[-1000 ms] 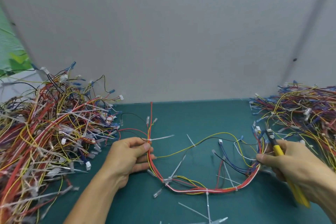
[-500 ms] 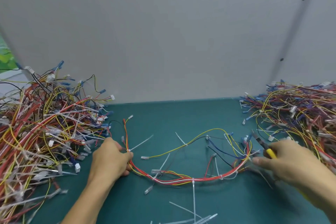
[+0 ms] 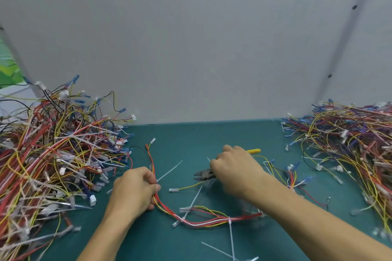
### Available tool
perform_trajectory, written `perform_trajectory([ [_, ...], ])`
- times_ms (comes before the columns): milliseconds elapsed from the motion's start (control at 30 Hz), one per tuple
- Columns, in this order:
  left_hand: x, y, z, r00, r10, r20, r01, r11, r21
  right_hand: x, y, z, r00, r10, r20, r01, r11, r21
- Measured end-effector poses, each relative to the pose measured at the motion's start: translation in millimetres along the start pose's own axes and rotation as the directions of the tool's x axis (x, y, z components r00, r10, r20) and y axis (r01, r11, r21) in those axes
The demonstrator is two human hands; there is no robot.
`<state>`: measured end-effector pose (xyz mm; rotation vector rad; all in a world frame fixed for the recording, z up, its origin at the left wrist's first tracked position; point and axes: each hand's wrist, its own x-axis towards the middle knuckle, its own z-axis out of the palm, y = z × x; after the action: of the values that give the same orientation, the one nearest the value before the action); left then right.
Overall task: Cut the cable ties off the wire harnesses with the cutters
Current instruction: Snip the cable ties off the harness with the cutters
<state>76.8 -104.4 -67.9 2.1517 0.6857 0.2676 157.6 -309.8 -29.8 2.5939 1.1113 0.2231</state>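
Counts: two heaps of harnesses, a large left pile (image 3: 53, 154) and a right pile (image 3: 350, 140), both set against the grey back panel (image 3: 191, 38). One wire harness (image 3: 203, 222) is laid between them on the teal bench (image 3: 191, 133), curved in a U with its bottom toward the near edge. Three cable ties (image 3: 229, 221) are counted on it, tails sticking out; a possible fourth by the right forearm is too blurred to confirm. Two loose ties (image 3: 214, 249) are seen at the near edge. One pair of cutters (image 3: 204, 175).

Left hand (image 3: 135, 188): back up, fingers curled tight round the left leg of the harness.

Right hand (image 3: 235, 167): knuckles up, wrapped round the cutters' handles. A yellow handle tip is exposed on the far-right side of the fist. The steel jaws are pointed left, slightly parted, low over the bench inside the U. The harness's right part is crossed and partly hidden by the right forearm.
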Motion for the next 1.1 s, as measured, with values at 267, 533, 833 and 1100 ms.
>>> perform_trajectory([
  [267, -3, -1, -9, 0.947, 0.268, 0.179, -0.303, 0.929, 0.212, 26, 36, 4, 0.836, 0.543, -0.082, -0.491, 0.806, 0.33],
  [533, -3, -3, -8, 0.917, 0.334, 0.219, -0.39, 0.867, 0.309, 48, 53, 15, 0.79, 0.593, 0.156, -0.609, 0.73, 0.31],
  [833, -4, 1, -9, 0.927, 0.349, 0.137, -0.375, 0.86, 0.345, -25, 109, -25, 0.78, 0.625, 0.038, -0.442, 0.507, 0.74],
  [1100, -59, 55, 23, 0.639, 0.761, 0.115, -0.768, 0.624, 0.142, -122, 107, 15, 0.858, 0.475, 0.194, -0.447, 0.507, 0.737],
])
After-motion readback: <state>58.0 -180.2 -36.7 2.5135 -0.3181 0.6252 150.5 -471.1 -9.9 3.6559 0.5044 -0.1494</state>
